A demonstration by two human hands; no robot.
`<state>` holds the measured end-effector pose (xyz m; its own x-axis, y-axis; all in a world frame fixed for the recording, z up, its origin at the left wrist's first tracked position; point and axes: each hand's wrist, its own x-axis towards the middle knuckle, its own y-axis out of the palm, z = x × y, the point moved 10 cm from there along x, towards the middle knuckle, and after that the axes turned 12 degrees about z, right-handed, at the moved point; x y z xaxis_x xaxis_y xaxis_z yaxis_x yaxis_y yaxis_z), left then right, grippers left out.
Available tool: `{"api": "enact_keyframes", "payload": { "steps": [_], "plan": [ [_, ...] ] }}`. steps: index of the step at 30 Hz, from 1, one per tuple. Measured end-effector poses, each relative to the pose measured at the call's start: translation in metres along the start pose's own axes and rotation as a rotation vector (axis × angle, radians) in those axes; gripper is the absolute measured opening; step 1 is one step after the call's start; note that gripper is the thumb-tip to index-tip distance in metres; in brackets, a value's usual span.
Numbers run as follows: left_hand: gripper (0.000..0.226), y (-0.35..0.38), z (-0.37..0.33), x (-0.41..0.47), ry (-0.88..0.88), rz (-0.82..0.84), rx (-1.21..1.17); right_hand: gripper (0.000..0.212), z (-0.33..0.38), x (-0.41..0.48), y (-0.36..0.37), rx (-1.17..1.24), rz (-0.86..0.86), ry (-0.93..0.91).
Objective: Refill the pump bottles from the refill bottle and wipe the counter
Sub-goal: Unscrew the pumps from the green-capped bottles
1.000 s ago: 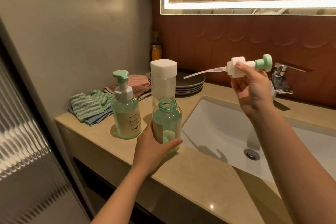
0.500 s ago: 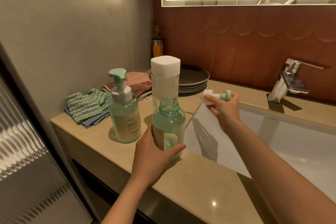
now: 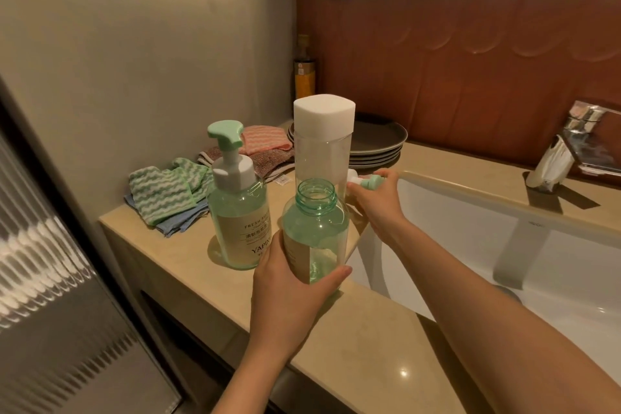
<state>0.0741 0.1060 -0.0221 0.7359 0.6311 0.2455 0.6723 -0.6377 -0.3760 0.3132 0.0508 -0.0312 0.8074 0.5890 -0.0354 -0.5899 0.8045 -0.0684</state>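
My left hand [image 3: 289,292] grips an open green pump bottle [image 3: 314,228] with no top, standing at the counter's [image 3: 369,346] front edge. My right hand [image 3: 379,202] holds the removed pump head [image 3: 364,181], green and white, low over the counter just behind that bottle; its tube is hidden. A clear refill bottle [image 3: 323,144] with a white cap stands right behind the open bottle. A second green pump bottle [image 3: 239,208] with its pump on stands to the left.
Folded striped cloths [image 3: 168,191] and a pink cloth [image 3: 265,141] lie at the counter's left back. Dark plates [image 3: 376,144] are stacked behind the refill bottle. The white sink [image 3: 470,245] and chrome tap [image 3: 564,151] are to the right. An amber bottle [image 3: 304,72] stands in the corner.
My right hand has brought the pump head down from high over the sink to the counter beside the refill bottle. My left hand has kept its grip on the open bottle.
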Motion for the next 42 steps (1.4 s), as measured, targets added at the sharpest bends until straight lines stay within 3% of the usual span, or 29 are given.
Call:
{"api": "enact_keyframes", "payload": {
  "steps": [3,7,10,13,19,26,30,35,42],
  "plan": [
    [0.095,0.001,0.001,0.001,-0.008,0.011,-0.016,0.05,0.003,0.001,0.011,-0.139,0.096,-0.047],
    [0.099,0.002,0.003,0.002,-0.012,0.026,-0.023,0.072,0.012,-0.004,0.024,-0.278,0.275,-0.073],
    [0.101,0.003,0.002,0.002,-0.005,0.03,-0.02,0.088,0.016,-0.014,0.019,-0.271,0.309,-0.083],
    [0.105,0.002,-0.002,0.002,-0.001,0.025,-0.002,0.092,0.021,-0.024,0.009,-0.263,0.289,-0.09],
    [0.113,-0.001,-0.007,0.0,0.004,-0.02,0.114,0.078,0.04,-0.045,-0.013,-0.348,0.183,-0.109],
    [0.097,-0.013,-0.014,-0.009,0.02,-0.159,0.217,0.059,0.07,-0.079,-0.021,-0.401,0.182,-0.192],
    [0.099,-0.021,-0.018,-0.016,0.035,-0.234,0.137,0.054,0.08,-0.095,-0.02,-0.389,0.194,-0.208],
    [0.077,-0.042,-0.021,-0.024,0.121,-0.377,-0.066,0.046,0.089,-0.114,-0.014,-0.397,0.223,-0.239],
    [0.073,-0.087,-0.031,0.009,0.128,-0.404,0.014,0.033,0.106,-0.144,0.011,-0.452,0.255,-0.356]
  ]
}}
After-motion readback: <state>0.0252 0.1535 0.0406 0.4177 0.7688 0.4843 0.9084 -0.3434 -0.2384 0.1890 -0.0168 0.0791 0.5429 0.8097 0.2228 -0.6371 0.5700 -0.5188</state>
